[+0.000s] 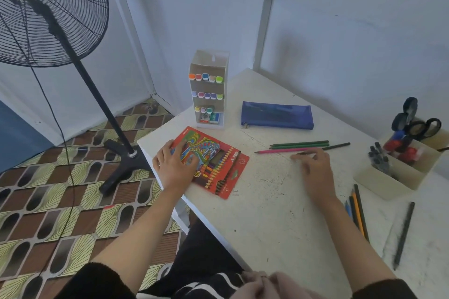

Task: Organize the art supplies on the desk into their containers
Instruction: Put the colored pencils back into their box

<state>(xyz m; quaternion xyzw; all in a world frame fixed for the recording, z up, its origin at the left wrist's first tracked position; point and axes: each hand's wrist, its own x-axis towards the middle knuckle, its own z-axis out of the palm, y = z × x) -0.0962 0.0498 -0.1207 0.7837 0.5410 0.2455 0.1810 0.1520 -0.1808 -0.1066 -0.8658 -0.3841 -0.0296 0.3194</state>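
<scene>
A red colour-pencil box (226,165) lies open near the white desk's (267,213) left edge, with pencils showing in it. My left hand (173,165) rests flat on its cover with fingers spread. Loose on the desk beyond my right hand lie two green pencils (300,144), a pink pencil (279,151) and a dark pencil (337,146). My right hand (315,170) is blurred; its fingertips touch the near end of the dark pencil. More pencils (358,211) and a long dark pencil (404,233) lie at the right.
A white marker rack (209,90) stands at the desk's far left corner, with a blue zip pouch (277,115) beside it. A beige organiser (398,177) at the right holds pens and scissors (418,124). A black standing fan (48,7) is on the floor to the left.
</scene>
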